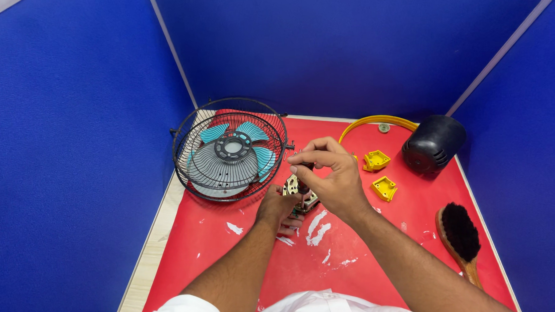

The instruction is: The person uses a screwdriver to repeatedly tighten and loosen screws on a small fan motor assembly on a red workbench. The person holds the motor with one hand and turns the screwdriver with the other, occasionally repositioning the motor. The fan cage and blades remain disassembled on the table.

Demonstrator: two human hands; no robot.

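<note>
walls: blue partition panels on three sides, pale seams at the corners | desk: light wood edge, red mat with white scuffs | light: even, bright

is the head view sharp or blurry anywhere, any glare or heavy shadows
Head view: evenly lit and mostly sharp; the fan cage wires read crisply. The black motor cover shows a soft sheen. The metal part between left hand and right hand sits shaded, detail unclear.
</note>
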